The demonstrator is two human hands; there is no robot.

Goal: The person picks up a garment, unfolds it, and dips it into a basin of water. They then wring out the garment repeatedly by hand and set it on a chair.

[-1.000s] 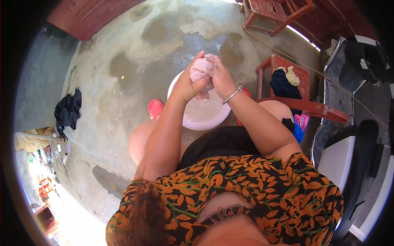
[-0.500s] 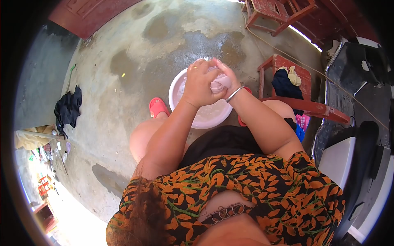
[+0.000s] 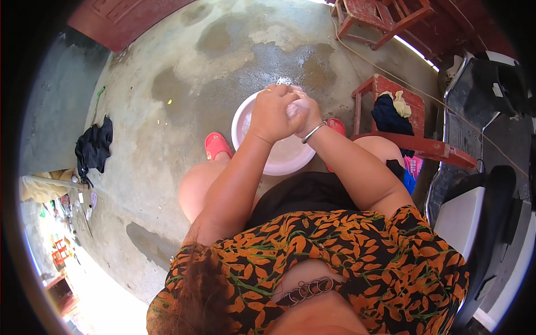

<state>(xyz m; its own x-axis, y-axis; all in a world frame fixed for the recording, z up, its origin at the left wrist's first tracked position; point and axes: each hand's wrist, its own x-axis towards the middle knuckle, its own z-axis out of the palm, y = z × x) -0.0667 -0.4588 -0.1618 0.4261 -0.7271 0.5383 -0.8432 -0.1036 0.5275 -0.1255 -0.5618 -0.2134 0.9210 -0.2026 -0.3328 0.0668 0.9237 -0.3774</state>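
Note:
A pale pink, wet-looking cloth (image 3: pixel 296 107) is bunched between my hands, most of it covered by my fingers. My left hand (image 3: pixel 272 115) is closed around it from the left side. On the right, my right hand (image 3: pixel 313 118) grips the same bundle, with a silver bangle (image 3: pixel 314 132) at the wrist. Both hands are above a pale pink basin (image 3: pixel 279 168) on the floor, which holds cloudy water (image 3: pixel 286 152). White suds (image 3: pixel 283 81) show just beyond my hands.
Wet patches (image 3: pixel 268 58) darken the concrete floor. To the right, a red wooden chair (image 3: pixel 410 89) carries dark and cream cloths (image 3: pixel 391 113). A black cloth (image 3: pixel 94 146) lies at left. My feet, in red slippers (image 3: pixel 216 144), flank the basin.
My hands have drawn closer together around the cloth and dropped slightly; less of the cloth shows now. The right wrist has shifted a little left and down.

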